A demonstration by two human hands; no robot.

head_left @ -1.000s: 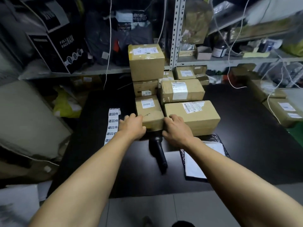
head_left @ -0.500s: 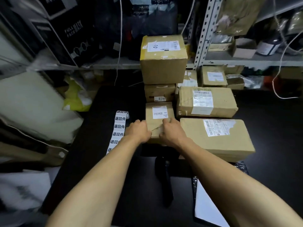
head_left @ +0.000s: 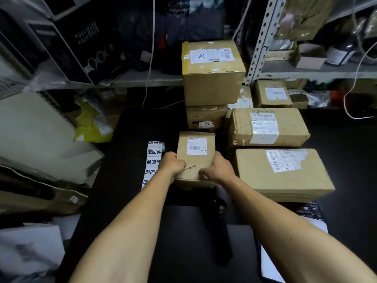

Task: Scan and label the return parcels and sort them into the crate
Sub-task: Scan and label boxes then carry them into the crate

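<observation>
Far left: grey shelf (head_left: 130,81) w/ a black carton (head_left: 67,43) on it, pale bags piled under. On the black table (head_left: 130,201), a strip of white stickers (head_left: 153,162) runs near-to-far, just left of the left hand (head_left: 173,166) & partly hidden by it. Both hands are clamped on a small brown parcel (head_left: 195,158) at table centre: left hand on its near-left edge, fingers curled over the side, thumb on top; right hand (head_left: 219,170) on its near-right edge, fingers wrapped round the side, thumb across the top near corner. Parcel's white label faces up, barcode on far half, clear of both hands. Can't tell if the parcel is lifted or resting. Just behind it: a low box (head_left: 206,117) w/ a bigger box (head_left: 212,72) stacked on top. Black scanner (head_left: 222,231) lies near side, between the forearms. Right of the parcel, narrow gap, then a long flat box (head_left: 283,174); another box (head_left: 267,127) behind that. Table is bare & open to the near left & far right. White sheet (head_left: 271,262) at near-right edge.
</observation>
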